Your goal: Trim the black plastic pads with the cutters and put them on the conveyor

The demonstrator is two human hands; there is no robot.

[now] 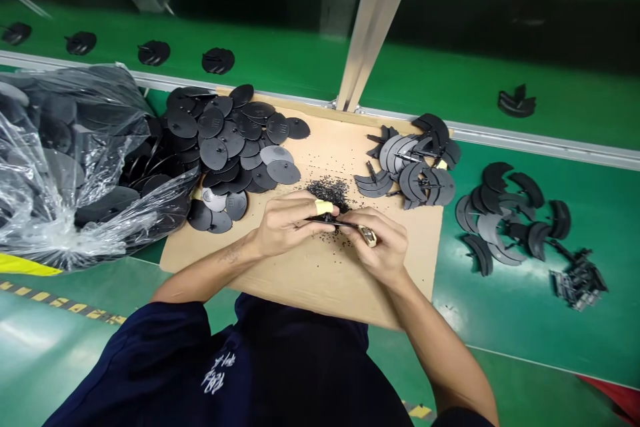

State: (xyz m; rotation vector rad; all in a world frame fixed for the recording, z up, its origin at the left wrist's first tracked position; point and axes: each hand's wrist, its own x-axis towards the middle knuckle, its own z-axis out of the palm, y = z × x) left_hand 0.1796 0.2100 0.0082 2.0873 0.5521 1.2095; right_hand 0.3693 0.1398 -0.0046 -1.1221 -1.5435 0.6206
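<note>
My left hand point(283, 223) and my right hand point(385, 243) meet over the cardboard sheet point(300, 280), both closed on a thin black plastic disc point(345, 222) seen nearly edge-on. A yellow wrap covers a fingertip of my left hand. Something small and gold-coloured point(369, 236) shows at my right fingers; I cannot tell what it is. Just beyond the hands lies a heap of tiny black bits point(327, 190), scattered over the cardboard. To the left spreads a pile of flat black discs point(230, 140).
A clear plastic bag point(100, 213) of discs lies at far left. Curved black parts are piled on the cardboard point(413, 163) and the green table point(500, 213). Thin black pieces point(580, 280) lie farther right. A metal post point(375, 27) rises behind the cardboard.
</note>
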